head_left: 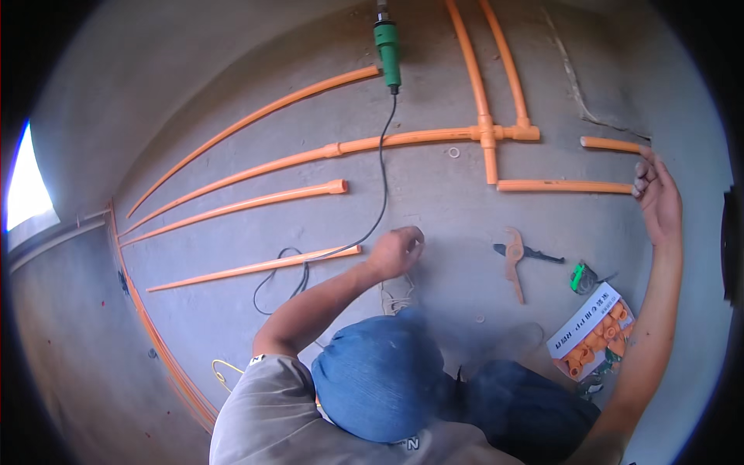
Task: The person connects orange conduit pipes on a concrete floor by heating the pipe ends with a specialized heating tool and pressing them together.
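At the right, my right hand [657,198] has its thumb and a finger around the right end of a short orange pipe [611,145]. Its other fingers curl by the end of a longer orange pipe [566,186] lying on the floor. My left hand [397,252] is near the middle, fingers curled into a loose fist, nothing visible in it. Just beside it ends a loose orange pipe [256,268], crossed by a black cable [380,201]. Orange pipe cutters [514,260] with a dark blade lie between my hands.
A green-handled heat tool [387,53] lies at the top. Joined orange pipes [403,140] cross the floor, with a cross-shaped fitting [487,133]. A green-and-black tape measure [581,277] and a printed bag of orange fittings [593,337] lie near my right arm. A wall [705,256] rises on the right.
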`<state>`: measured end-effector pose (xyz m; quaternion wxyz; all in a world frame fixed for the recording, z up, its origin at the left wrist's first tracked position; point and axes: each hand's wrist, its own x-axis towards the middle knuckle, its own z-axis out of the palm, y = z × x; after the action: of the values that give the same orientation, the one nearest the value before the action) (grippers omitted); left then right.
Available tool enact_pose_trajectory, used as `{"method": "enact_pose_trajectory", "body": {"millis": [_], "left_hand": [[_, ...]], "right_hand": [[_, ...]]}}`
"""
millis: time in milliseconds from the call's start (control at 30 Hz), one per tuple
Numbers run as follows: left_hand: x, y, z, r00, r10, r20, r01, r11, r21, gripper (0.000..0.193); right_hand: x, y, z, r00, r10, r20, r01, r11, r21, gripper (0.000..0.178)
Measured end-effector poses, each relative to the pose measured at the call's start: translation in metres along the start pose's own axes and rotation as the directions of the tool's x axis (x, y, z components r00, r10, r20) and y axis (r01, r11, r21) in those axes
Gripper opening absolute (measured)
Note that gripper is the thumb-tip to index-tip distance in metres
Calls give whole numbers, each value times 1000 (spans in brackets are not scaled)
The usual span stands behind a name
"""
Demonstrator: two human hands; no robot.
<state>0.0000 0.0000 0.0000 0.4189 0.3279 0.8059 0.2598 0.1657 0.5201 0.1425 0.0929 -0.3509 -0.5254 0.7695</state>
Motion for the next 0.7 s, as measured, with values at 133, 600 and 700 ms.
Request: {"method": "enact_pose_trajectory", "body": {"millis": [133,600,700], "left_hand": [[-23,-45,-47,951,126,-284,-122,992,31,14],[-13,-69,-55,980,-138,-143,180,921,345,49],[-14,-74,-61,950,-308,-43,304,889,343,39]], "right_hand": [[-6,22,62,997,35,-75,-56,951,-305,31],[26,73,25,999,26,-27,-35,407,-913,34],[27,65,32,1000,5,-9,-10,380,-925,36]]}}
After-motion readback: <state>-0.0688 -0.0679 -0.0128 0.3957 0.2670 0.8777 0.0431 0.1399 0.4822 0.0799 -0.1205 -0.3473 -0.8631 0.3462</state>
